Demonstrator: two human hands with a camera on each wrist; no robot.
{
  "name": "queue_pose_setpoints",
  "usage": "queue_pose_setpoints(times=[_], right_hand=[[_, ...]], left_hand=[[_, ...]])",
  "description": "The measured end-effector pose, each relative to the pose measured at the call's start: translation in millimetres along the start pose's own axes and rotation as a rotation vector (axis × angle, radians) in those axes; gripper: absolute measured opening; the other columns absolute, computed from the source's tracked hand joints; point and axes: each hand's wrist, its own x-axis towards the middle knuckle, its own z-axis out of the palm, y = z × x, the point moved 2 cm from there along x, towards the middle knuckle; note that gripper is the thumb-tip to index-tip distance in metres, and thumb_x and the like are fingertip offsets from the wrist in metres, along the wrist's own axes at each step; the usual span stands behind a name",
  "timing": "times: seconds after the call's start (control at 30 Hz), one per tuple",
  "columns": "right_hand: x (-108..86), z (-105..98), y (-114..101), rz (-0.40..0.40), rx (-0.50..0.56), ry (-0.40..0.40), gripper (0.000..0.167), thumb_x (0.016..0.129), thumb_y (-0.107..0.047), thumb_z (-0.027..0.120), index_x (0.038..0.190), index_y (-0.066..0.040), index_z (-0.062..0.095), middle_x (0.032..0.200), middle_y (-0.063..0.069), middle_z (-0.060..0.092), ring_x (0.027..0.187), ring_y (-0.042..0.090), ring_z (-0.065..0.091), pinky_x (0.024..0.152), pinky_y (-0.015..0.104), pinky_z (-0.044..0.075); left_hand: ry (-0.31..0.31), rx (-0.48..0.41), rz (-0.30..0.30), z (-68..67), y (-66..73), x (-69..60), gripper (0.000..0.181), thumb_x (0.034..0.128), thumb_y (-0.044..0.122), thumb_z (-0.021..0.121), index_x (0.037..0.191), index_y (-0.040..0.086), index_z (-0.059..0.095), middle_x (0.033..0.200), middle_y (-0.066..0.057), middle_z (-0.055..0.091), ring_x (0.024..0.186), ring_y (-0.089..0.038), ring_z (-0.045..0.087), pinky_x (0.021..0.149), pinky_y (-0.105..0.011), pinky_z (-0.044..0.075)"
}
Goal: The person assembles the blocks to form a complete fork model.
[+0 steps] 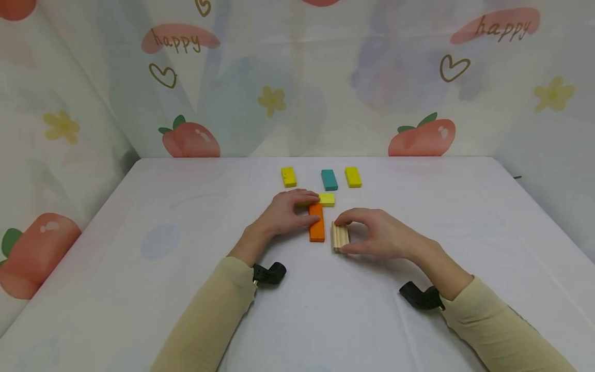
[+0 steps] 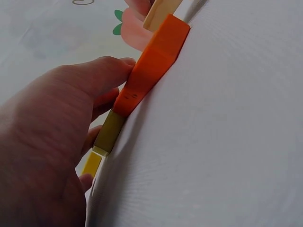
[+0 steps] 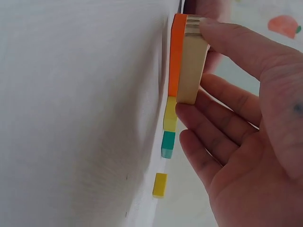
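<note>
In the head view, an orange block (image 1: 316,232) lies lengthwise against a pale yellow block (image 1: 327,200) set crosswise at its far end. My left hand (image 1: 290,209) lays its thumb on the orange block, while its fingertips rest on the yellow one, covering that block's left part. Just right of the orange block, my right hand (image 1: 386,232) pinches a ridged light wooden block (image 1: 340,237) by its two ends, thumb near and fingers far. Several dark lines mark this block's end in the right wrist view; whether it is one piece or stacked strips, I cannot tell.
Beyond the hands, a yellow block (image 1: 288,177), a teal block (image 1: 329,180) and another yellow block (image 1: 353,177) lie apart near the back of the white table (image 1: 195,310). A printed cloth backdrop (image 1: 297,77) rises behind it. Each wrist wears a black camera mount.
</note>
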Motion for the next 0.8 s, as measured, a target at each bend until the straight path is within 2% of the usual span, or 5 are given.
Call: queue_pose_setpoints(times=[0.5, 0.8], right_hand=[[-0.9, -0.6, -6.8, -0.053, 0.039, 0.004, 0.046, 0.085, -0.024, 0.085, 0.127, -0.017, 0.067, 0.126, -0.004, 0.068, 0.120, 0.021, 0.061, 0.106, 0.052, 0.048], [-1.2, 3.8, -17.4, -0.103, 0.058, -0.005, 0.044, 0.086, -0.026, 0.084, 0.126, -0.018, 0.067, 0.124, -0.007, 0.068, 0.119, 0.017, 0.061, 0.106, 0.048, 0.049]], left_hand=[[0.007, 0.017, -0.004, 0.1, 1.7, -1.3, 0.047, 0.0938, 0.033, 0.075, 0.137, 0.015, 0.067, 0.144, 0.002, 0.061, 0.141, -0.019, 0.047, 0.121, -0.042, 0.031], [-0.003, 0.054, -0.001, -1.5, 3.1, -2.1, 0.047, 0.0940, 0.034, 0.074, 0.137, 0.016, 0.067, 0.144, 0.002, 0.061, 0.143, -0.020, 0.045, 0.123, -0.048, 0.024]])
